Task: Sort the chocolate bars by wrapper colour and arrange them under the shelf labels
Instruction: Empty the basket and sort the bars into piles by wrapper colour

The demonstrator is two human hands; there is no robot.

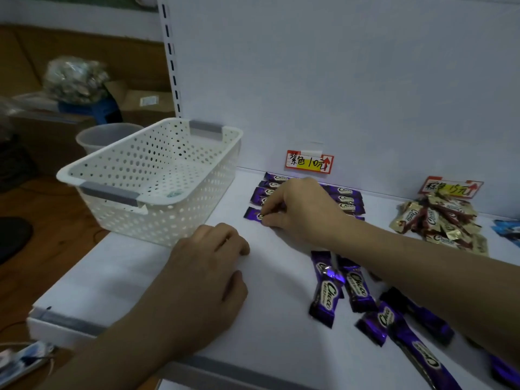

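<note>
Rows of purple bars [346, 199] lie under the purple label [309, 161] at centre frame. The right hand [299, 211] hides their middle and pinches the front purple bar [252, 213] between thumb and fingertips, flat on the white shelf [126, 277]. The left hand [208, 263] rests at lower centre, fingers loosely curled, holding nothing. Loose purple bars [327, 294] lie scattered at lower right, some under the right forearm. A perforated white basket [112, 192] stands at left. At right, a gold-brown pile [439, 223] sits below the brown label [450, 187], with a blue wrapper [509, 229] at the edge.
</note>
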